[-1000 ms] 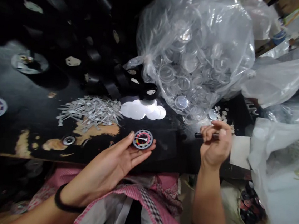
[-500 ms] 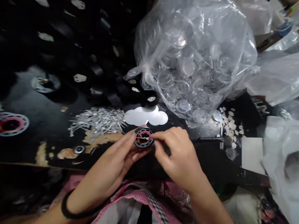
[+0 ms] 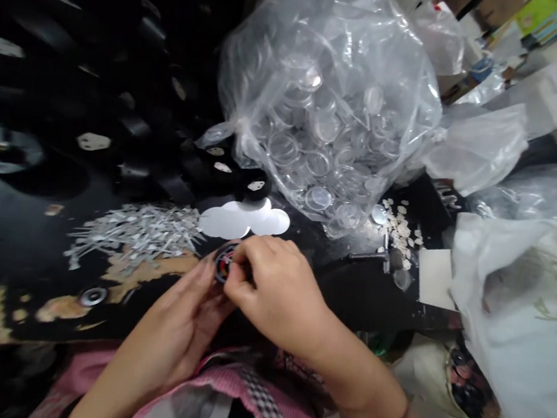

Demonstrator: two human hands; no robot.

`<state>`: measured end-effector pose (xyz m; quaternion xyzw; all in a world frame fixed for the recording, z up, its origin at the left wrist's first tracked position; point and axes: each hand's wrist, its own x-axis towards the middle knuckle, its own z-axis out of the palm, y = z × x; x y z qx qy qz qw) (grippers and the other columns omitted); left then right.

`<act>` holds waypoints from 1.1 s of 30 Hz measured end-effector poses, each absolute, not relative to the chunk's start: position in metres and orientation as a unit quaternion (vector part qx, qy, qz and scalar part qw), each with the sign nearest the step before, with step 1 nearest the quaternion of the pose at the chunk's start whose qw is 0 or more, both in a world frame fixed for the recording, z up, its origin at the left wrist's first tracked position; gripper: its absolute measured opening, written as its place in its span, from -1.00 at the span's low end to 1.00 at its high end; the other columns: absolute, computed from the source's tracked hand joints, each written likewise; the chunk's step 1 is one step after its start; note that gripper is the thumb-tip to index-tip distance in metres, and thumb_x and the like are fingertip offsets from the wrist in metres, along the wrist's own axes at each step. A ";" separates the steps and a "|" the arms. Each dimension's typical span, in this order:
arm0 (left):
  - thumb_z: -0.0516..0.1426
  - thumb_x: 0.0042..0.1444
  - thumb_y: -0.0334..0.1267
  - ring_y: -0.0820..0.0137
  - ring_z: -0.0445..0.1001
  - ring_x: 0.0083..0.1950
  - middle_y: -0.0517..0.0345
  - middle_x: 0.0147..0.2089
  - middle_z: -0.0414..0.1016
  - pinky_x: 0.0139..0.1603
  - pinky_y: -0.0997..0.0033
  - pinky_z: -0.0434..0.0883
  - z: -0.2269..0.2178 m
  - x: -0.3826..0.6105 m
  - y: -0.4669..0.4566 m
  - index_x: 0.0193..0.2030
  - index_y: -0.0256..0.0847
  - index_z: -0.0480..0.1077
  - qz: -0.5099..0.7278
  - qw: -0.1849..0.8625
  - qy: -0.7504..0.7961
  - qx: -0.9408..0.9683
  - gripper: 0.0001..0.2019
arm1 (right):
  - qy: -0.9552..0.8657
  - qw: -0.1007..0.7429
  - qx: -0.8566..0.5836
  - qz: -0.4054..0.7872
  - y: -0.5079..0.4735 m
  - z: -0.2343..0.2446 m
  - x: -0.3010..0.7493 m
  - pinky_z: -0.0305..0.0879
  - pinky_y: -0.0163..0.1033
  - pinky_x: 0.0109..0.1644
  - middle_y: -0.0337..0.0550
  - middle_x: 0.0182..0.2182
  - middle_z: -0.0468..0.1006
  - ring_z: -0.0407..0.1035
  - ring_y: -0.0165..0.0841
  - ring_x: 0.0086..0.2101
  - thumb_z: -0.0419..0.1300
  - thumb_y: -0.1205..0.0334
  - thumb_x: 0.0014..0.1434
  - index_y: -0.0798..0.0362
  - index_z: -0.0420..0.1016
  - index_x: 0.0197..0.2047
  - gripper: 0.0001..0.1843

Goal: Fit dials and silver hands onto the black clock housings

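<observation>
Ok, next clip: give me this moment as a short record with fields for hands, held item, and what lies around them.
left hand: left hand cradles the round dial from below
right hand: right hand pinches the dial from above, fingers covering most of it
dial: small disc with coloured markings, partly hidden
behind hands: white discs, pile of metal pins
further back: clear bag of transparent lenses
right of hands: small dark tool lying on the black worktop

A red-and-black dial disc (image 3: 223, 264), white paper rounds (image 3: 244, 222), silver pins (image 3: 135, 233), pink checked cloth (image 3: 256, 401).
</observation>
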<state>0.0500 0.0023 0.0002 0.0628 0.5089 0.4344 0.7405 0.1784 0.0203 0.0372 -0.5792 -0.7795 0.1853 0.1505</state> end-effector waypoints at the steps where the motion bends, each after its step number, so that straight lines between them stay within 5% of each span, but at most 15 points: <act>1: 0.39 -0.04 -0.09 0.25 0.57 0.08 0.22 -0.07 0.65 -0.22 0.68 0.56 0.000 0.050 0.002 -0.18 -0.05 0.62 0.433 0.735 0.516 0.077 -0.73 | -0.767 0.153 -0.582 0.220 0.021 0.039 0.181 0.22 -0.22 -0.17 -0.21 -0.35 0.54 0.39 -0.35 -0.30 0.14 0.30 0.28 0.09 0.45 -0.27 -0.91; 6: 0.34 0.06 -0.06 0.14 0.36 0.32 0.16 0.18 0.55 0.07 0.49 0.53 0.000 0.047 0.003 0.01 -0.09 0.56 0.422 0.744 0.500 0.135 -0.62 | -0.663 0.265 -0.661 0.229 0.026 0.040 0.229 0.34 -0.23 -0.06 -0.15 -0.19 0.57 0.45 -0.35 -0.19 0.14 0.26 0.32 0.03 0.50 -0.15 -0.88; 10: 0.36 0.03 -0.09 0.11 0.49 0.20 0.06 0.08 0.60 0.09 0.35 0.55 0.002 0.049 0.005 -0.06 -0.14 0.58 0.407 0.766 0.482 0.122 -0.66 | -0.592 0.138 -0.788 0.096 0.036 0.032 0.270 0.31 0.07 0.08 0.11 0.10 0.39 0.41 -0.13 -0.04 0.10 0.39 0.26 0.08 0.39 0.16 -0.60; 13: 0.38 0.01 -0.20 0.17 0.59 0.04 0.09 -0.09 0.66 0.00 0.39 0.59 0.001 0.048 0.006 -0.20 -0.16 0.60 0.398 0.775 0.477 0.115 -0.79 | -0.599 0.071 -0.793 0.088 0.040 0.028 0.277 0.34 0.07 0.03 0.10 0.03 0.40 0.43 -0.14 -0.12 0.09 0.38 0.27 0.11 0.43 0.12 -0.65; 16: 0.37 0.02 -0.23 0.22 0.62 -0.05 0.10 -0.15 0.67 -0.05 0.41 0.61 0.000 0.046 0.006 -0.25 -0.18 0.59 0.393 0.781 0.474 0.106 -0.84 | -0.613 0.093 -0.777 0.112 0.040 0.032 0.270 0.34 0.01 0.03 0.04 -0.08 0.46 0.42 -0.19 -0.16 0.10 0.38 0.28 0.13 0.51 0.01 -0.73; 23: 0.19 0.24 -0.03 0.19 0.55 0.11 -0.05 0.05 0.62 0.10 0.28 0.54 0.004 0.043 0.007 -0.13 -0.23 0.59 0.380 0.816 0.432 0.062 -0.69 | -0.618 0.348 -0.607 0.359 0.023 0.038 0.227 0.44 -0.26 -0.21 -0.19 -0.26 0.47 0.43 -0.41 -0.34 0.19 0.30 0.28 0.02 0.54 0.03 -0.74; 28: 0.29 0.13 -0.04 0.18 0.52 0.14 0.05 0.05 0.61 0.13 0.29 0.51 0.003 0.044 0.005 -0.08 -0.13 0.58 0.411 0.790 0.440 0.120 -0.71 | -0.684 0.355 -0.552 0.318 0.012 0.028 0.195 0.36 -0.22 0.10 -0.10 -0.08 0.40 0.40 -0.39 -0.06 0.13 0.38 0.32 -0.02 0.57 0.03 -0.71; 33: 0.33 0.09 -0.10 0.09 0.41 0.28 0.07 0.21 0.53 0.22 0.23 0.43 -0.004 0.041 0.001 0.12 -0.04 0.52 0.385 0.761 0.457 0.252 -0.57 | -0.652 0.340 -0.588 0.336 0.015 0.030 0.191 0.33 -0.30 -0.12 -0.20 -0.26 0.44 0.40 -0.41 -0.21 0.15 0.15 0.35 0.02 0.53 -0.21 -0.82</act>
